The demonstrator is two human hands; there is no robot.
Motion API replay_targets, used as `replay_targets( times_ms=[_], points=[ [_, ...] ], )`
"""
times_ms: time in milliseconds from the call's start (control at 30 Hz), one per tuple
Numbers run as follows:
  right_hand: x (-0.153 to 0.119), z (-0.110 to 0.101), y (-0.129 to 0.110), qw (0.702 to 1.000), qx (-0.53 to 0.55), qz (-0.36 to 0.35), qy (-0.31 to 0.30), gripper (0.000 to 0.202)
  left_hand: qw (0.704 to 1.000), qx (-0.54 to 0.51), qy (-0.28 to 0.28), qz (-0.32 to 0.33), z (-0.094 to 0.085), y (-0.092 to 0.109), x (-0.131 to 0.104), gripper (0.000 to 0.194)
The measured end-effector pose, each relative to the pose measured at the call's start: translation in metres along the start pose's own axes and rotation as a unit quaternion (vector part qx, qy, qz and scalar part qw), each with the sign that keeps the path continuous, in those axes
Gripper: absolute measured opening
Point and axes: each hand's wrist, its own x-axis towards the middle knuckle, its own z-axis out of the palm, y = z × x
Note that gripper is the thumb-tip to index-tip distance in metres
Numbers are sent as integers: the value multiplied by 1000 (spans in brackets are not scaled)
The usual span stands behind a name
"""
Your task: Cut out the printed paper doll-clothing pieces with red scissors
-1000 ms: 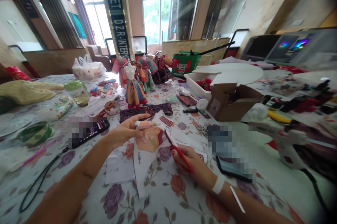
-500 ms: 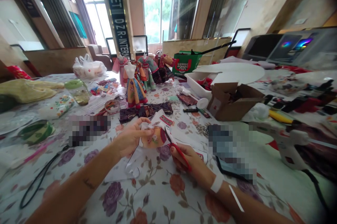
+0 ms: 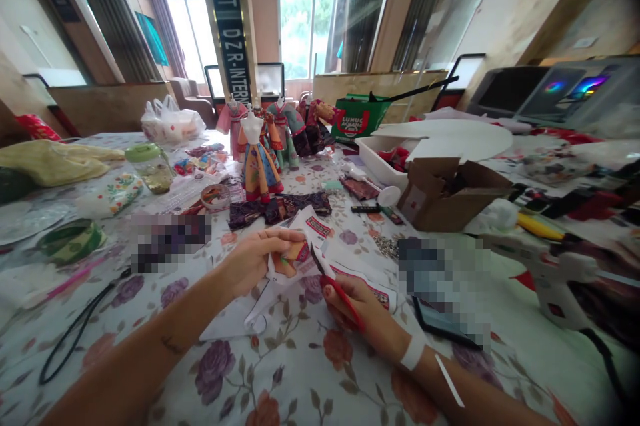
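Note:
My left hand (image 3: 263, 253) pinches a small piece of orange printed fabric (image 3: 290, 258) with a dark pink edge. White sheet material with a patterned strip (image 3: 316, 226) shows just behind that piece. In my right hand (image 3: 353, 296) are red-handled scissors (image 3: 345, 299), their dark blades pointing up and left, close to the fabric's right edge. Whether the blades touch the fabric I cannot tell. Under my hands lie white sheets with printed borders (image 3: 377, 289) on the flowered tablecloth (image 3: 280, 359).
Small dress forms in robes (image 3: 257, 156) stand behind my hands, with dark folded fabric (image 3: 280, 208) before them. To the right are an open cardboard box (image 3: 435, 203), a phone (image 3: 445, 326) and a glue gun (image 3: 550, 273). A lidded jar (image 3: 149, 169) and green tape roll (image 3: 70, 239) sit left.
My left hand has shifted slightly right and turned the orange fabric piece, so less of it shows. The scissors remain in my right hand, almost in the same place. The view has shifted slightly.

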Motion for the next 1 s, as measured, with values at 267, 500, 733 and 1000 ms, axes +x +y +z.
replay_targets(
  times_ms=[267,500,733,1000],
  points=[
    [-4,2,-2,1000,1,-18,-26,55,990,95,73,70,11,0,-9,21],
    [-7,4,5,991,80,36,-104,48,989,110,85,59,17,5,-12,23],
    [-7,2,3,991,73,31,-108,48,979,150,106,85,22,5,-16,20],
    [-9,1,-1,990,76,-5,-121,50,973,175,131,75,22,12,-18,23]
  ],
)
